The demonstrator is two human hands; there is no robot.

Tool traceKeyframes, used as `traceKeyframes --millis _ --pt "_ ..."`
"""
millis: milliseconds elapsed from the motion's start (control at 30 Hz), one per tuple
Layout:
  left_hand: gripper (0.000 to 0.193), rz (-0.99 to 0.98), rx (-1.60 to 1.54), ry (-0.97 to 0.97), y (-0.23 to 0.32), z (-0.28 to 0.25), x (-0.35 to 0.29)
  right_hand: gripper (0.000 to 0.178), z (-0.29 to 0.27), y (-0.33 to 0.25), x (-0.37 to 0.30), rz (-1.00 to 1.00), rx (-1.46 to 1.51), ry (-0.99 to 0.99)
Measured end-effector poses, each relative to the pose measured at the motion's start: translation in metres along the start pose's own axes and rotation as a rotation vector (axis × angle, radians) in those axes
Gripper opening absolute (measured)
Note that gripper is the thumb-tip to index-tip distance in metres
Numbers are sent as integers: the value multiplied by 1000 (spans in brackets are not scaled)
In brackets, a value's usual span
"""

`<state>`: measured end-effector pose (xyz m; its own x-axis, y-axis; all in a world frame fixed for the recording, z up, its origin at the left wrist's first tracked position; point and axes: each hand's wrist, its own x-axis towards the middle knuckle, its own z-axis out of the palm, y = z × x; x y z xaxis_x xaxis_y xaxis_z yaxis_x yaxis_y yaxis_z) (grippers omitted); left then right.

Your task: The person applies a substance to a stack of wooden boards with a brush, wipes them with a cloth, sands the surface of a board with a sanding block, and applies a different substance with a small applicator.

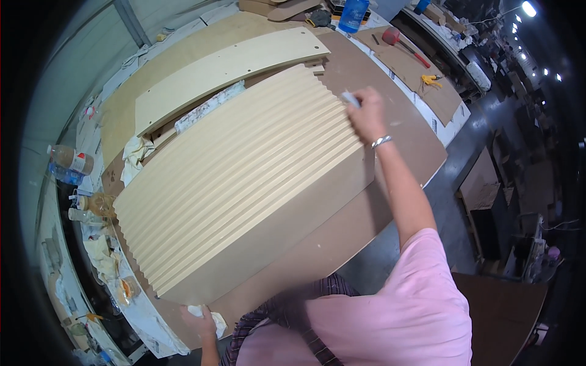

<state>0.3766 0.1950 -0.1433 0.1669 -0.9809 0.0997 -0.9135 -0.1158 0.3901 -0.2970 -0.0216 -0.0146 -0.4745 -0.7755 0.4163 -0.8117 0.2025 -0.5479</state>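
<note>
A pale wooden panel with wavy ridges [238, 177] lies at a slant before me, its smooth side [281, 235] facing my body. At its far right end is my right hand [367, 113], pinching a small light-grey pad or piece [350, 99] against the ridged edge; its exact kind is unclear. A silvery bracelet [381, 141] circles that wrist. Low on the left, by the panel's near corner, my left hand [201, 320] is closed around a crumpled white cloth [218, 324], partly hidden under the fingers.
Behind the panel lies a flat pale board with holes [232, 67]. A blue bottle [353, 15], a red-headed mallet [392, 36] and yellow pliers [431, 80] are at the far right. Plastic bottles [73, 160] and rags [102, 256] line the left. The brown tabletop [421, 140] ends at right.
</note>
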Motion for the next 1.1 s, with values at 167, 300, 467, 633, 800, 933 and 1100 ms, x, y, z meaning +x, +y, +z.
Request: traceKeyframes --millis 167,300,467,633,800,933,1100 --pt "67 -53 43 -53 2 -11 -1 14 6 -72 -23 -121 213 -60" --pt "65 -59 14 -62 11 -20 1 14 26 -105 -42 -327 114 -277" --pt "64 -37 21 -79 28 -21 8 12 10 -17 20 11 -11 37" --pt "63 -17 7 -6 10 -13 -2 16 29 -104 -20 -294 194 -199" --pt "65 9 6 -31 30 -21 7 13 38 -38 22 -30 3 3" --pt "67 13 75 20 5 -12 1 12 21 -46 30 -45 -15 -26" --pt "63 -20 67 -12 12 -18 1 14 46 -112 -24 -256 113 -208"
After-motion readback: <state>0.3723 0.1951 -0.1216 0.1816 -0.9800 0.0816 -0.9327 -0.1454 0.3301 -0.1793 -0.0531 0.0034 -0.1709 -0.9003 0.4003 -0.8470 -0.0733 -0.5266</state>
